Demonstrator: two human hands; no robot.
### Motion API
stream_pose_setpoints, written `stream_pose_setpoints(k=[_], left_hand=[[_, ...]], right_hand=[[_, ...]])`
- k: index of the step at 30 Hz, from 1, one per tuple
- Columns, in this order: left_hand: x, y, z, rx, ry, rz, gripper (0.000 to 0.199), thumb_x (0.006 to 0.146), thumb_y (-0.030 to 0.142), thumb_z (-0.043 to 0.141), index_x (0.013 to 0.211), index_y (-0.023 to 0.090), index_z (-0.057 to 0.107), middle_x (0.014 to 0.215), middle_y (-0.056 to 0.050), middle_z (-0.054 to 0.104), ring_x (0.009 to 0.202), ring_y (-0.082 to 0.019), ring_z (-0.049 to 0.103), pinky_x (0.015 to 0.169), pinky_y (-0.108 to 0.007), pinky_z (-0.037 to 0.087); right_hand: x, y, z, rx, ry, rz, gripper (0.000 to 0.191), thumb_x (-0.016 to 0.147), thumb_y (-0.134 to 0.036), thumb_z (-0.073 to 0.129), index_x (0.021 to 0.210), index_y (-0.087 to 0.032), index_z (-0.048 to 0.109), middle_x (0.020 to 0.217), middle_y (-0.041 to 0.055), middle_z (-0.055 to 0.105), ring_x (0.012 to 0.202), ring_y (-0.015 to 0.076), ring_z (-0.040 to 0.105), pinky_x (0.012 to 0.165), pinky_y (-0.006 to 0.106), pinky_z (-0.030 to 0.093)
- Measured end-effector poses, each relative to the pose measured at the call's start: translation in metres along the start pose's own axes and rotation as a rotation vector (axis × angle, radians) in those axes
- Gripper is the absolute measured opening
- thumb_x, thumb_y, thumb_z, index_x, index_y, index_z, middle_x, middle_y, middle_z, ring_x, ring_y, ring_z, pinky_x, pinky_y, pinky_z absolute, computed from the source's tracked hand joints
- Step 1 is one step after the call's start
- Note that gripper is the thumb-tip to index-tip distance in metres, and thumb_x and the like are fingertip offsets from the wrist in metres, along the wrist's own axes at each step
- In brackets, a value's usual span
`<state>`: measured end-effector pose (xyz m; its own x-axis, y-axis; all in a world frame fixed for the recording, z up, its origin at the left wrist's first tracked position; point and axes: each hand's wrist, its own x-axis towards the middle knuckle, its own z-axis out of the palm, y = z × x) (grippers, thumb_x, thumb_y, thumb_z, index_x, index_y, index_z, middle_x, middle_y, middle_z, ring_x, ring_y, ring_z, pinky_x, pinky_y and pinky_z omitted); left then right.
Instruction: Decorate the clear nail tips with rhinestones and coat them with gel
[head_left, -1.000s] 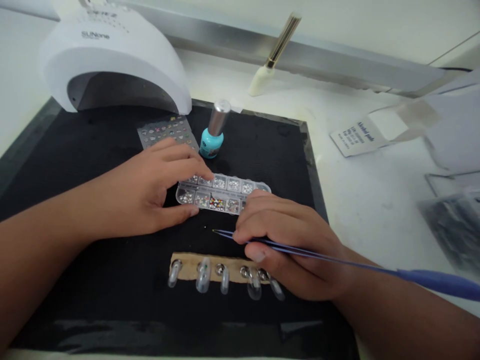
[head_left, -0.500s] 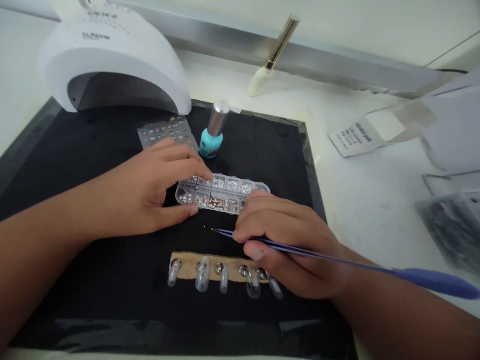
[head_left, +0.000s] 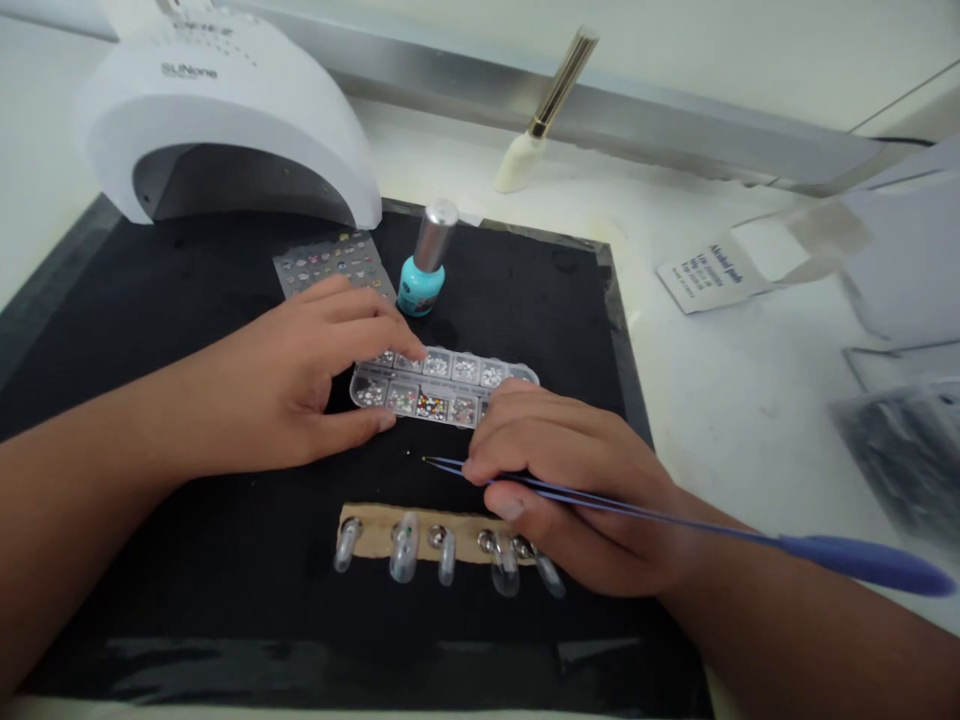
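My left hand (head_left: 330, 370) grips the left end of a clear rhinestone case (head_left: 450, 388), index finger on the far row and thumb at the near edge. Small stones in silver and mixed colours fill its compartments. In my right hand (head_left: 570, 490) are blue tweezers (head_left: 645, 512), their tips low over the black mat. A tiny yellowish speck shows at the tips, and a pale speck lies just left of them. Below, several clear nail tips (head_left: 405, 552) stand on round metal holders along a tan strip (head_left: 375, 530). My right hand hides the case's right end.
A white nail lamp (head_left: 225, 110) stands back left on the black mat (head_left: 525, 290). Behind the case are a turquoise polish bottle (head_left: 420, 285) and a sticker sheet (head_left: 330, 262). A gold-handled brush (head_left: 559, 90) and an alcohol pads box (head_left: 720, 275) lie beyond the mat.
Both hands, the case and the tweezers hold practically the same places. Only a very slight shift of the whole view shows.
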<state>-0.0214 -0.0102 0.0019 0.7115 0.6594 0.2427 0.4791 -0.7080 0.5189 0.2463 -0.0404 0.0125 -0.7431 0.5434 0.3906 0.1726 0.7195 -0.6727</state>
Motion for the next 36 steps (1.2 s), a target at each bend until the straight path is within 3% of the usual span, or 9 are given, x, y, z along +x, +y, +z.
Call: stream_pose_setpoints(k=[13, 19, 21, 24, 28, 36], left_hand=[[0.0, -0.002, 0.0, 0.006, -0.008, 0.011, 0.034, 0.093, 0.032, 0.064, 0.125, 0.022, 0.061, 0.123, -0.008, 0.067, 0.114, -0.03, 0.058, 0.099, -0.046, 0.046], [-0.005, 0.006, -0.013, -0.052, 0.036, 0.011, 0.038, 0.098, 0.038, 0.059, 0.132, 0.023, 0.056, 0.132, -0.01, 0.06, 0.126, -0.029, 0.054, 0.109, -0.046, 0.042], [-0.009, 0.016, -0.021, -0.071, 0.051, 0.029, 0.029, 0.097, 0.034, 0.059, 0.124, 0.025, 0.059, 0.128, -0.008, 0.06, 0.121, -0.027, 0.055, 0.106, -0.044, 0.043], [-0.013, 0.034, -0.029, -0.113, 0.032, 0.096, 0.014, 0.094, 0.023, 0.057, 0.106, 0.024, 0.065, 0.11, -0.006, 0.059, 0.1, -0.022, 0.055, 0.088, -0.039, 0.046], [-0.015, 0.051, -0.03, -0.225, -0.07, 0.126, 0.021, 0.089, 0.008, 0.053, 0.09, 0.023, 0.067, 0.095, -0.003, 0.055, 0.083, -0.017, 0.051, 0.072, -0.033, 0.044], [-0.009, 0.059, -0.026, -0.23, -0.2, 0.142, 0.025, 0.088, 0.003, 0.051, 0.086, 0.021, 0.069, 0.085, -0.002, 0.053, 0.075, -0.016, 0.05, 0.072, -0.032, 0.045]], right_hand=[[-0.008, -0.009, 0.0, 0.197, 0.114, 0.006, 0.018, 0.104, -0.026, 0.055, 0.096, -0.014, 0.065, 0.082, 0.0058, 0.069, 0.078, 0.0155, 0.066, 0.079, 0.035, 0.055], [-0.01, -0.02, -0.004, 0.24, 0.079, -0.038, 0.019, 0.106, -0.028, 0.054, 0.098, -0.014, 0.065, 0.082, 0.0059, 0.071, 0.078, 0.0159, 0.069, 0.078, 0.036, 0.054], [-0.011, -0.022, -0.005, 0.209, 0.054, -0.044, 0.021, 0.106, -0.029, 0.053, 0.098, -0.014, 0.065, 0.083, 0.0062, 0.072, 0.079, 0.0157, 0.07, 0.08, 0.036, 0.054], [-0.012, -0.024, -0.003, 0.166, 0.044, -0.066, 0.024, 0.108, -0.031, 0.051, 0.097, -0.014, 0.064, 0.083, 0.0059, 0.071, 0.08, 0.0151, 0.069, 0.081, 0.037, 0.053], [-0.011, -0.024, 0.001, 0.127, 0.033, -0.081, 0.028, 0.11, -0.032, 0.046, 0.096, -0.014, 0.063, 0.082, 0.0048, 0.071, 0.08, 0.0142, 0.068, 0.084, 0.037, 0.052], [-0.009, -0.022, 0.002, 0.081, 0.027, -0.084, 0.03, 0.111, -0.031, 0.042, 0.095, -0.014, 0.061, 0.082, 0.0032, 0.071, 0.076, 0.0122, 0.065, 0.082, 0.035, 0.049]])
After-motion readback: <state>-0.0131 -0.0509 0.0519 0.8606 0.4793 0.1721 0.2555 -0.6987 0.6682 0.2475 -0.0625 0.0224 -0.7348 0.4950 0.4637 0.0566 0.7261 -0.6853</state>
